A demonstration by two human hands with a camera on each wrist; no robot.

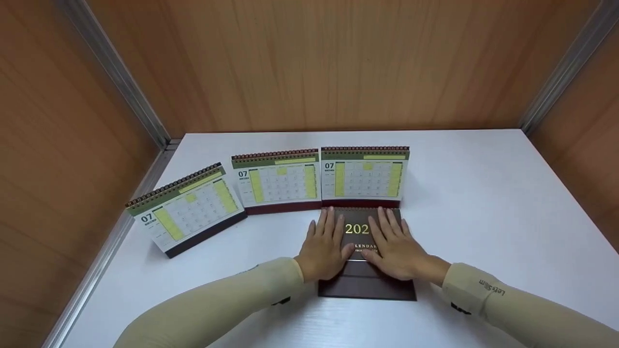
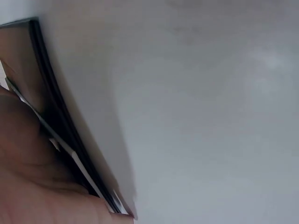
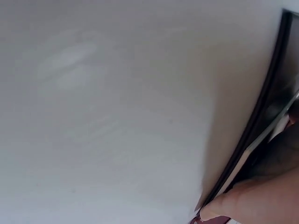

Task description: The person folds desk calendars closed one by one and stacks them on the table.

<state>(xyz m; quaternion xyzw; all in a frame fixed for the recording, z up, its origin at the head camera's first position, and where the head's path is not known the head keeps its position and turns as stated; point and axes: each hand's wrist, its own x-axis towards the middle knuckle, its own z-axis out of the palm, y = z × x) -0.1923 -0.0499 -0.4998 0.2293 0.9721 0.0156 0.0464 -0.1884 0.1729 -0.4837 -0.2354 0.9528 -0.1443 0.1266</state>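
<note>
A dark brown desk calendar (image 1: 358,268) with gold lettering lies flat near the table's front. On the left part of its cover my left hand (image 1: 325,246) rests with straight, spread fingers. My right hand (image 1: 396,249) lies the same way on the right part, and both thumbs point inward. The palms cover some of the gold print. In the left wrist view, the calendar's dark edge (image 2: 60,109) runs beside my left hand (image 2: 42,186). The right wrist view shows the opposite edge (image 3: 261,112) beside my right hand (image 3: 261,200).
Three desk calendars stand propped up, each showing a 07 page: one angled at the left (image 1: 188,210), one in the middle (image 1: 278,181), one directly behind the flat calendar (image 1: 365,176). The white table (image 1: 483,193) is bounded by wood-grain panels (image 1: 338,63) with metal corner posts.
</note>
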